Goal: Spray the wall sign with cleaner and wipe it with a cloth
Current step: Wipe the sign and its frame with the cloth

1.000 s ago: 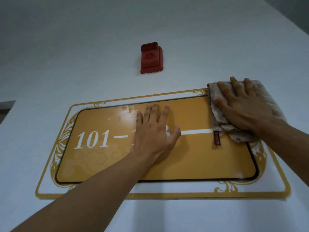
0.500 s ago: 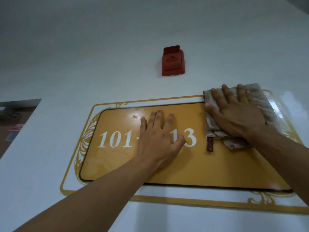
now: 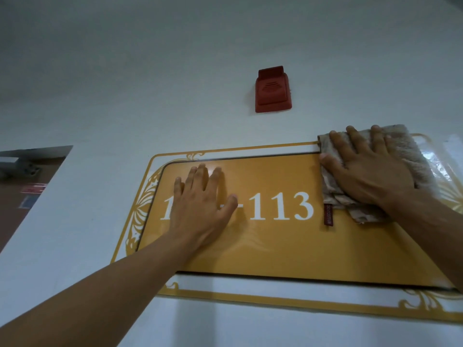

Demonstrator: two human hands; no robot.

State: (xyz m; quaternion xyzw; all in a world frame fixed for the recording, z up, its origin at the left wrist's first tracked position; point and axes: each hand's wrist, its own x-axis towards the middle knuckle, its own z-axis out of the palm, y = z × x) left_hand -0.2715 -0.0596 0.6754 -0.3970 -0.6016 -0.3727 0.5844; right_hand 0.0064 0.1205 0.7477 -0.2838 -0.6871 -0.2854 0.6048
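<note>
Left hand (image 3: 200, 209) is flat and relaxed on the room-number sign (image 3: 288, 241), probably to steady it. Right hand (image 3: 368, 171) presses the folded cloth (image 3: 406, 156) flat against the top-right corner to wipe.

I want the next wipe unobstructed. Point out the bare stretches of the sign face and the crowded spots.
Bare: the yellow sign below the digits 113, between both forearms, and the strip above them. Crowded: the left hand lies flat over the first digits; the right hand presses the cloth at the upper right corner.
</note>
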